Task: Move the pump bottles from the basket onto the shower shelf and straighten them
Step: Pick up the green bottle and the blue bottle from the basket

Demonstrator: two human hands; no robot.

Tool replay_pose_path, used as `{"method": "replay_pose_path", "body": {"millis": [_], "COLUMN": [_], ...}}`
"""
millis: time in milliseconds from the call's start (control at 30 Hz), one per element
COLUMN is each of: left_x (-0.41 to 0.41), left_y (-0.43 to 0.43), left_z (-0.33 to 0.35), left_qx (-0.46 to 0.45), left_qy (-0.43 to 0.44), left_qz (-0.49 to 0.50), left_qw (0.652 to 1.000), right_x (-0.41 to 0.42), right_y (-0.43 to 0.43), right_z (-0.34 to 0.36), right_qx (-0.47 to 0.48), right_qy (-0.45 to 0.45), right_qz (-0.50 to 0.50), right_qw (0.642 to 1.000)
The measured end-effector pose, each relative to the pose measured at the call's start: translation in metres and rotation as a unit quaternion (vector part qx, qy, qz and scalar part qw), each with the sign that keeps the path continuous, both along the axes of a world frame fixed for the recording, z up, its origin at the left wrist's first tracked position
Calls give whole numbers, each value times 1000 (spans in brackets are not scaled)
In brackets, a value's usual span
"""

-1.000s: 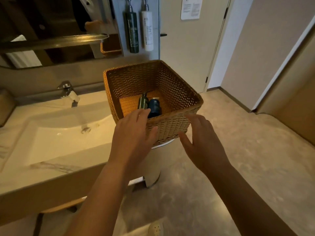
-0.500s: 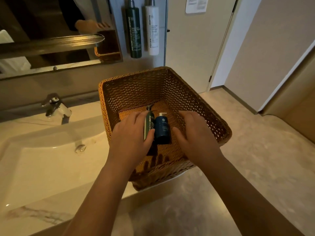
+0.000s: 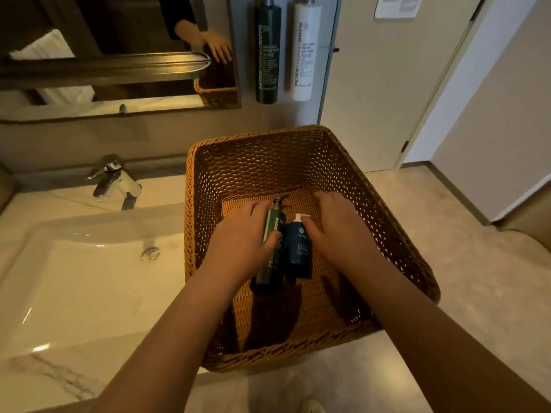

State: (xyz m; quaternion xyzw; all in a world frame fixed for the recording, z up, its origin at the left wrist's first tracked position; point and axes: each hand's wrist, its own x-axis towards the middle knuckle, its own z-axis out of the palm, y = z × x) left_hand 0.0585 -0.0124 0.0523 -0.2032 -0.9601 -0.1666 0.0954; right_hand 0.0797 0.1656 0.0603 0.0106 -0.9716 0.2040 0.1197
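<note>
A woven brown basket [image 3: 387,234] stands on the right end of the sink counter. Two pump bottles lie side by side on its floor, pumps pointing away from me: a slim dark green bottle [image 3: 272,254] and a shorter dark blue bottle [image 3: 298,251] with a white pump. My left hand [image 3: 241,239] is inside the basket, its fingers wrapped over the green bottle and its thumb pressed on the label. My right hand [image 3: 340,231] rests against the right side of the blue bottle, fingers curled around it near the pump.
A white basin [image 3: 89,278] with a chrome tap [image 3: 114,183] lies left of the basket. A mirror [image 3: 119,49] hangs above it. A dark green dispenser [image 3: 267,52] and a white one [image 3: 304,52] hang on the wall. Floor and a door lie to the right.
Both hands have gone from the basket's near rim down inside it and settled on the two bottles. The view has come closer and looks more steeply down.
</note>
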Motion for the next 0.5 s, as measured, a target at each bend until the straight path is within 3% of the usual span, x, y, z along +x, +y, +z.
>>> {"method": "replay_pose_path", "body": {"millis": [333,500], "left_x": [-35,-42], "left_y": [25,31], "left_z": [-36,-60], "left_qx": [-82,-76], "left_qy": [-125,-194], "left_qz": [24,46], "left_qw": [988,977], "right_x": [-48,-63], "right_y": [6,1], "right_z": [-40,-58], "right_qx": [-22,-15], "right_qy": [-161,-210], "right_qz": [24,14], "right_qw": [986,977]}}
